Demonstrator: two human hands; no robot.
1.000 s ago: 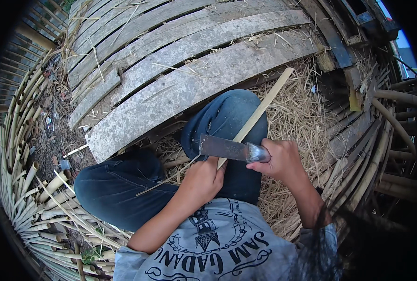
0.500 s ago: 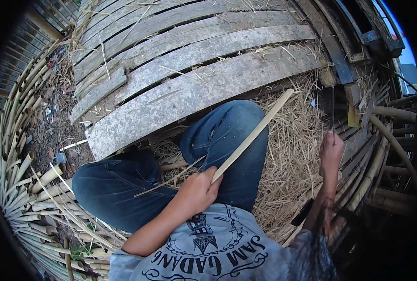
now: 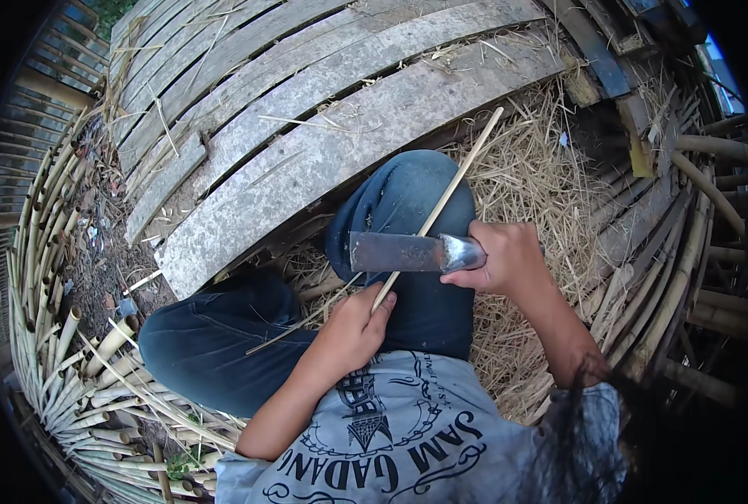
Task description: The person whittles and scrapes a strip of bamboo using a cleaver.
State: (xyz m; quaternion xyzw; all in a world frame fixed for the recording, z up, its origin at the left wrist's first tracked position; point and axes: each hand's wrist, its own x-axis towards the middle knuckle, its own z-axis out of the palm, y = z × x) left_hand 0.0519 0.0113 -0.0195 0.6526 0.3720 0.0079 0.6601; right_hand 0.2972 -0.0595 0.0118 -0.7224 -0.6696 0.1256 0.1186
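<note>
My left hand (image 3: 353, 329) is closed round the lower end of a thin, pale bamboo strip (image 3: 465, 170). The strip slants up to the right across my right knee. My right hand (image 3: 510, 259) grips a broad-bladed knife (image 3: 391, 252) by its handle, with the fingers wrapped round it behind a shiny metal collar. The dark blade points left and lies across the strip, just above my left hand. From this angle I cannot tell whether the blade touches the strip.
Weathered wooden slats (image 3: 290, 189) form a platform ahead of my folded legs. Dry straw-like shavings (image 3: 533, 172) cover the ground at my right. Bamboo poles (image 3: 88, 420) are stacked at the left, and more poles (image 3: 714, 149) stand at the right.
My right hand has swung in from the far right, bringing the knife over the strip. The strip has turned so its narrow edge shows, while my left hand keeps its hold.
</note>
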